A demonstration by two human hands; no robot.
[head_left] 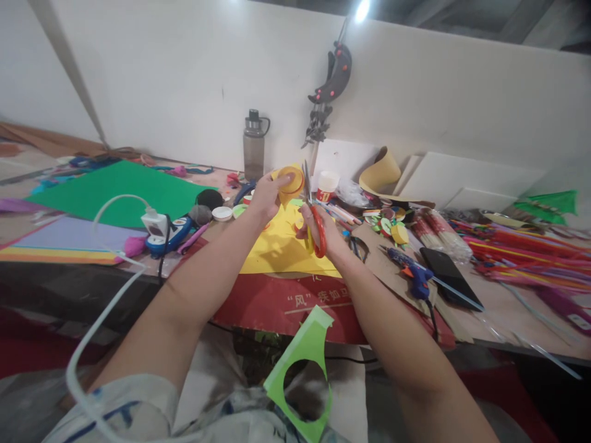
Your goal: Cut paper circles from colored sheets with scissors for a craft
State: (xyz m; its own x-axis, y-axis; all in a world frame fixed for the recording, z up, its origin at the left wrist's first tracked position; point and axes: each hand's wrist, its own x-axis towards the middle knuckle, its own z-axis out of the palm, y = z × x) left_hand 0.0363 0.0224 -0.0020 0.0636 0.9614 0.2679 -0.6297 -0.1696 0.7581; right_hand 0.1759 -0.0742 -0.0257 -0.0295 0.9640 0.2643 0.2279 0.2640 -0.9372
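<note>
The left hand [266,195] pinches a yellow disc [292,178]; the right hand [329,230] grips scissors [319,239], blades just right of it. Trimming appears part-done: surplus yellow paper [285,200] borders the disc, while the green offcut [305,341] below both hands is already holed

At twelve o'clock, a yellow round piece [290,178] hides the far fingers of the left hand [266,197]. At six o'clock the bottom edge crops the green offcut [295,351], while the right forearm [383,307], toward five, covers the end of the lettering [302,300] on the red board [258,307]. At three o'clock the right edge cuts off the pipe cleaners [530,246]; at nine, details on the white adapter [154,223] are too small to read.
</note>
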